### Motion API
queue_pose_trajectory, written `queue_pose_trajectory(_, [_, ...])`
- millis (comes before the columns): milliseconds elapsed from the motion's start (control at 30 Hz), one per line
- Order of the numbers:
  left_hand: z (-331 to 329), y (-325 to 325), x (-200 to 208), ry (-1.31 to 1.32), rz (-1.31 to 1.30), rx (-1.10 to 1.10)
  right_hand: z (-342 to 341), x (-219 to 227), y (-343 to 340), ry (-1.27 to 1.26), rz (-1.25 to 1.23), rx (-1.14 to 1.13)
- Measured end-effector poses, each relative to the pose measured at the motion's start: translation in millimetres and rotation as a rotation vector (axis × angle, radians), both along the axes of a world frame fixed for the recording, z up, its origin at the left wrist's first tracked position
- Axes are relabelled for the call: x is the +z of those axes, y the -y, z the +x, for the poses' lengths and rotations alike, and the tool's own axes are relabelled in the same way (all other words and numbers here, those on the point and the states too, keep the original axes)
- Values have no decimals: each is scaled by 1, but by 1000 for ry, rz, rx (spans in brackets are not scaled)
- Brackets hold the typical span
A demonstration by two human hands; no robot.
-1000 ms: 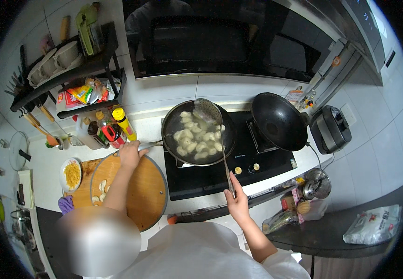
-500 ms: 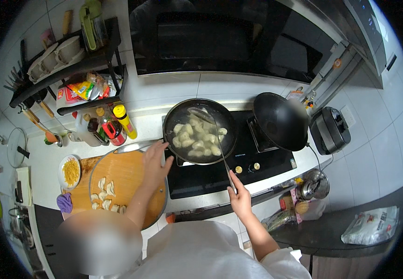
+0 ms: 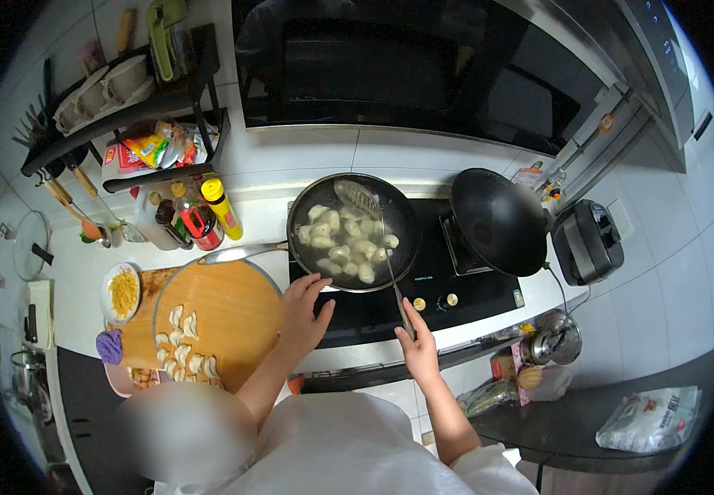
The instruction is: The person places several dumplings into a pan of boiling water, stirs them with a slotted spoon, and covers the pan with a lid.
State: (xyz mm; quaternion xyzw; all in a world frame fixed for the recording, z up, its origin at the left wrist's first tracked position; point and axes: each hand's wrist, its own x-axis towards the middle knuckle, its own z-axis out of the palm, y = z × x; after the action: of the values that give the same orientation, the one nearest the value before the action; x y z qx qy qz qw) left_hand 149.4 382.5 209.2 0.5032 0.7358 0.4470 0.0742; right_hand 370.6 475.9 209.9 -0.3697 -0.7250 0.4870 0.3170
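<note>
A dark frying pan (image 3: 302,262) with a steel handle sits on the left burner, and many pale dumplings (image 3: 338,253) lie in cloudy liquid inside it. My right hand (image 3: 419,340) is closed around the handle of a metal skimmer (image 3: 359,198). The skimmer's perforated head rests at the far side of the pan, partly in the liquid. Just in front of the pan's near left rim, my left hand (image 3: 302,310) hovers with fingers apart, holding nothing. Several uncooked dumplings (image 3: 182,356) lie on a round wooden board (image 3: 233,305) to the left.
An empty-looking black wok (image 3: 489,231) stands on the right burner of the black cooktop (image 3: 340,326). Beside the board are a plate of yellow shreds (image 3: 124,295), a purple cloth (image 3: 110,346) and sauce bottles (image 3: 200,227). A blurred round patch covers the board's near edge.
My left hand has shifted right, off the pan handle's area toward the pan's near rim. The skimmer head has moved slightly toward the far rim. More dumplings show on the board.
</note>
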Motion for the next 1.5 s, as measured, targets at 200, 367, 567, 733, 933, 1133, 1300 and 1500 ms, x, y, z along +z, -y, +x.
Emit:
queue_pose_trajectory(200, [9,0,2,6,20,13,7,-8,4,-19,-36,28])
queue_pose_trajectory(367, [19,-5,10,-17,59,22,20,-14,-6,-291,-519,123])
queue_pose_trajectory(567, [29,-6,6,112,76,16,33,13,-18,-708,-1271,302])
queue_pose_trajectory(733, [47,13,5,149,256,287,48,9,-25,-502,-1212,501])
queue_pose_trajectory(933, [64,52,-16,177,290,633,26,6,-27,24,-718,778])
queue_pose_trajectory(1133, [75,74,-32,158,228,748,-22,-36,6,125,-371,847])
queue_pose_trajectory(1300, [67,84,-34,207,142,687,-58,-62,41,318,20,720])
queue_pose_trajectory(1500, [36,92,-39,240,110,580,-105,-100,80,234,82,461])
